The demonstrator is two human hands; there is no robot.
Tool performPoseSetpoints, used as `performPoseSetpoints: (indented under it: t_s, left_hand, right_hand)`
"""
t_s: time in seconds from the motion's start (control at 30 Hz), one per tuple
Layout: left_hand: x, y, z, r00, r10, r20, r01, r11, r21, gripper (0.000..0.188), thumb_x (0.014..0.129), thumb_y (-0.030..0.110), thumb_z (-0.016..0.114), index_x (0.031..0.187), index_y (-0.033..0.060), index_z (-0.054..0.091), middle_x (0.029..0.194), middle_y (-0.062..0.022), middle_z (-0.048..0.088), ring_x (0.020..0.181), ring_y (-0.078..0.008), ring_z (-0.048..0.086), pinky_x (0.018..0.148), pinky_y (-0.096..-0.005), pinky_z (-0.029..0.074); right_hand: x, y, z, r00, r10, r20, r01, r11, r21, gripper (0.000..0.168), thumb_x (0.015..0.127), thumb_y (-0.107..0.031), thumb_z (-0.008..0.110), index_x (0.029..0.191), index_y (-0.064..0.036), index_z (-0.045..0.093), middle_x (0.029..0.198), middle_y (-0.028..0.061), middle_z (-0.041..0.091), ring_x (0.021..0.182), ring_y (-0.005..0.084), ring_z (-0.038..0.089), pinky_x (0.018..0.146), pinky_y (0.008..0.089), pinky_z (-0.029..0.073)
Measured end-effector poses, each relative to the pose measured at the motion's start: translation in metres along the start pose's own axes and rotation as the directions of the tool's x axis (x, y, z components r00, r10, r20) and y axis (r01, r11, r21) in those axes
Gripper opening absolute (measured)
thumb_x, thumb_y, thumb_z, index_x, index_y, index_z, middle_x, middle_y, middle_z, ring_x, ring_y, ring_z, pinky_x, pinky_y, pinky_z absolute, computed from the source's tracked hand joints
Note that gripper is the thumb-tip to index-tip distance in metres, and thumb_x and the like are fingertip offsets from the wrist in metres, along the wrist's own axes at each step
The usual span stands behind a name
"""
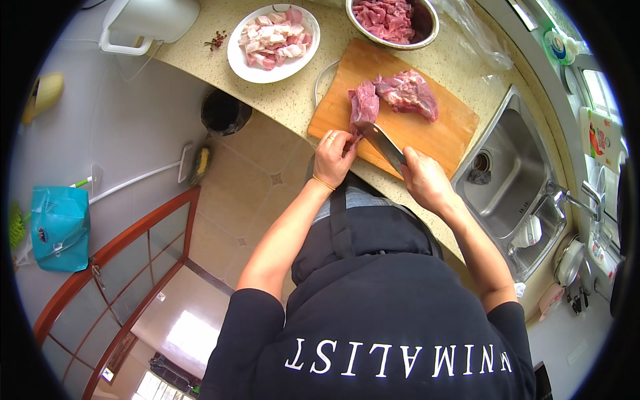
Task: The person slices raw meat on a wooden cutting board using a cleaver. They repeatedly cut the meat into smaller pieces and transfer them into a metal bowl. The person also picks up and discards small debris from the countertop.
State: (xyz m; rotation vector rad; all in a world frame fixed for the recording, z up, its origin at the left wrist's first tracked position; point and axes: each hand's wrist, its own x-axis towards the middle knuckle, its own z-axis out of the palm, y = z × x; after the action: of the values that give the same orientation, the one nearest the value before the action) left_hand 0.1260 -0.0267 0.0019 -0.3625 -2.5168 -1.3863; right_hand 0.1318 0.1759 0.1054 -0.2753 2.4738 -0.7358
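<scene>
A wooden cutting board (400,127) lies on the speckled countertop. On it are a strip of raw red meat (365,102) and, just beside that, a larger raw piece (409,94). My right hand (425,177) grips the handle of a kitchen knife (382,142), whose blade rests against the near end of the strip. With its fingers pinched on that same end, my left hand (336,156) sits at the board's near left edge. Part of the knife handle is hidden inside my right hand.
A white plate of sliced fatty meat (272,42) and a metal bowl of cut red meat (387,22) stand beyond the board. At right is a stainless steel sink (510,160) with a faucet (582,200). A white pitcher (160,22) occupies the far left counter; a black bin (225,112) stands below.
</scene>
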Motion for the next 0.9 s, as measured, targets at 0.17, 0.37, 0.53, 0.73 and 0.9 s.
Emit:
performPoseSetpoints:
  t_s: [0.17, 0.37, 0.53, 0.73, 0.9]
  left_hand:
    - [0.002, -0.006, -0.001, 0.997, 0.049, 0.061, -0.051, 0.998, 0.033, 0.019, 0.065, -0.001, 0.064, 0.08, 0.0019, 0.055, 0.076, -0.0118, 0.056, 0.072, -0.0296, 0.055, 0.065, -0.0372, 0.047]
    - [0.003, -0.011, 0.003, 0.992, 0.117, 0.052, -0.119, 0.992, 0.038, 0.019, 0.063, -0.001, 0.064, 0.08, 0.0027, 0.057, 0.074, -0.0115, 0.056, 0.07, -0.0292, 0.055, 0.064, -0.037, 0.047]
    - [0.004, -0.015, -0.002, 0.996, 0.061, 0.063, -0.066, 0.994, 0.088, 0.019, 0.063, 0.0, 0.064, 0.08, 0.0026, 0.057, 0.076, -0.0123, 0.056, 0.072, -0.0299, 0.055, 0.067, -0.0374, 0.048]
    - [0.005, -0.017, -0.006, 0.987, 0.1, 0.122, -0.111, 0.99, 0.088, 0.019, 0.063, 0.0, 0.064, 0.079, 0.0017, 0.056, 0.077, -0.0128, 0.056, 0.072, -0.0307, 0.055, 0.067, -0.0371, 0.048]
    - [0.006, -0.022, -0.002, 0.991, 0.108, 0.084, -0.117, 0.986, 0.116, 0.017, 0.064, 0.002, 0.065, 0.079, 0.0015, 0.056, 0.076, -0.0131, 0.056, 0.071, -0.0309, 0.055, 0.067, -0.0378, 0.047]
  right_hand:
    - [-0.005, -0.013, 0.0, 0.998, 0.03, 0.048, -0.023, 0.99, -0.138, 0.01, 0.083, -0.005, 0.043, 0.091, 0.001, 0.042, 0.085, 0.0265, 0.057, 0.075, 0.0431, 0.058, 0.067, 0.0496, 0.046]
    - [0.013, -0.03, 0.014, 1.0, 0.013, 0.006, -0.012, 0.991, -0.132, 0.011, 0.079, 0.0, 0.042, 0.09, 0.003, 0.042, 0.083, 0.0278, 0.056, 0.073, 0.0434, 0.059, 0.065, 0.0493, 0.047]
    - [0.022, -0.042, 0.026, 0.998, -0.005, -0.059, 0.001, 0.998, -0.069, 0.013, 0.077, 0.001, 0.044, 0.089, 0.003, 0.041, 0.084, 0.029, 0.055, 0.071, 0.044, 0.058, 0.062, 0.0494, 0.047]
    - [0.007, -0.033, 0.031, 0.998, 0.057, -0.041, -0.061, 0.991, -0.116, 0.017, 0.076, 0.001, 0.046, 0.092, 0.004, 0.043, 0.084, 0.0285, 0.055, 0.07, 0.0428, 0.059, 0.062, 0.0483, 0.048]
    - [0.044, -0.052, 0.036, 0.986, -0.039, -0.164, 0.019, 0.992, -0.123, 0.011, 0.08, -0.004, 0.043, 0.089, 0.003, 0.043, 0.078, 0.0263, 0.056, 0.066, 0.0402, 0.059, 0.058, 0.0469, 0.048]
